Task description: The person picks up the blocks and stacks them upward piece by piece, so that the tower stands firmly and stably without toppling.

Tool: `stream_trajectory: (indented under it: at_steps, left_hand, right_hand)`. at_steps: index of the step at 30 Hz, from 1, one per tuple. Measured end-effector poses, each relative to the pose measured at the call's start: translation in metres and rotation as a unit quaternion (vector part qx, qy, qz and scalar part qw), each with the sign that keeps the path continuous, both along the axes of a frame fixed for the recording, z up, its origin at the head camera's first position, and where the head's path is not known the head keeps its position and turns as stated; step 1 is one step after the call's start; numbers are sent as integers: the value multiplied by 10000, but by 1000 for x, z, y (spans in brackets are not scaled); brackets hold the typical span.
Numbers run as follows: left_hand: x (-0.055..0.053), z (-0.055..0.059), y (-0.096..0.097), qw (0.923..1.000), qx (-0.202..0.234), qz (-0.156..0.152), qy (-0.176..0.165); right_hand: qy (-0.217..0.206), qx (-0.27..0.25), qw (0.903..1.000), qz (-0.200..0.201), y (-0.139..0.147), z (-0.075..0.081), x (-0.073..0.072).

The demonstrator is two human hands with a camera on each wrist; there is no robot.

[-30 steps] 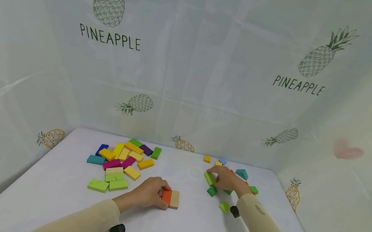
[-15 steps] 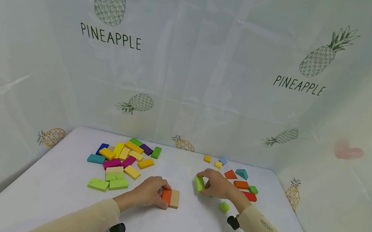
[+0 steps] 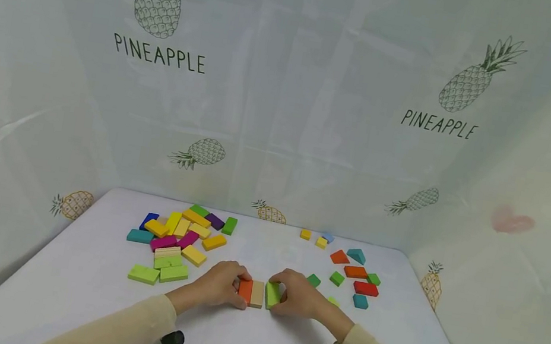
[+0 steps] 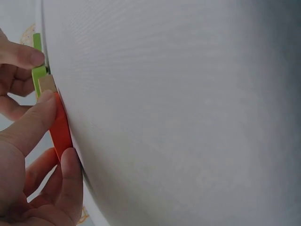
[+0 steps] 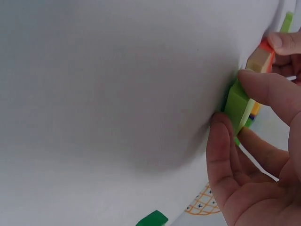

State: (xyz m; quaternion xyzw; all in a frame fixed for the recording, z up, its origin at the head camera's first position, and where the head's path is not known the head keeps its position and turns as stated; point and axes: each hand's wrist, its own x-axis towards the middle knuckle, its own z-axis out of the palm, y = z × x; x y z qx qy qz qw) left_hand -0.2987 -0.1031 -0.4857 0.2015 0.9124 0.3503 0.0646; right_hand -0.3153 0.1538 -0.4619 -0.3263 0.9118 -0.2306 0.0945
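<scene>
An orange-red rectangular block (image 3: 244,291) lies in the middle of the table, pinched at its two ends by my left hand (image 3: 221,284). Flush along its right side is a plain wood-coloured block (image 3: 257,294). A light green block (image 3: 272,295) stands just right of that, a narrow gap between them in the head view. My right hand (image 3: 300,296) grips this green block between thumb and fingers. The right wrist view shows the green block (image 5: 238,104) close to the table surface, with the wood block (image 5: 259,59) beyond it.
Several rectangular blocks in yellow, magenta, lime, teal and blue lie heaped at the back left, including a lime block (image 3: 144,274) at the near side. Small blocks, among them a red one (image 3: 366,288) and a teal triangle (image 3: 356,256), are scattered at the back right.
My right hand has picked the light green block from the right-hand scatter and carried it left, down beside the wood block. My left hand stays in place on the orange-red block.
</scene>
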Motion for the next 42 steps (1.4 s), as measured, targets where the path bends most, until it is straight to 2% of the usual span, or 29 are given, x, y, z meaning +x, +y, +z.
stream_trajectory:
  at_steps: [7,12,17,31,42]
  left_hand:
    - [2,3,1,10000,-29,-55,42]
    - [1,4,1,9999,-60,-81,33]
    - [1,5,0,9999,-74,-119,-2]
    - [-1,3,-7,9997,-159,-191,50]
    - [-1,1,-5,9994,-175,-235,169]
  right_hand:
    - [0,-204,9998,-42,-7,-6,1]
    - [209,-72,9997,-90,-12,-13,1]
    - [391,3,9992,-101,-17,-12,3]
    - [359,12,9993,-111,-24,-11,3]
    - [334,37,9991,-254,-23,-11,6]
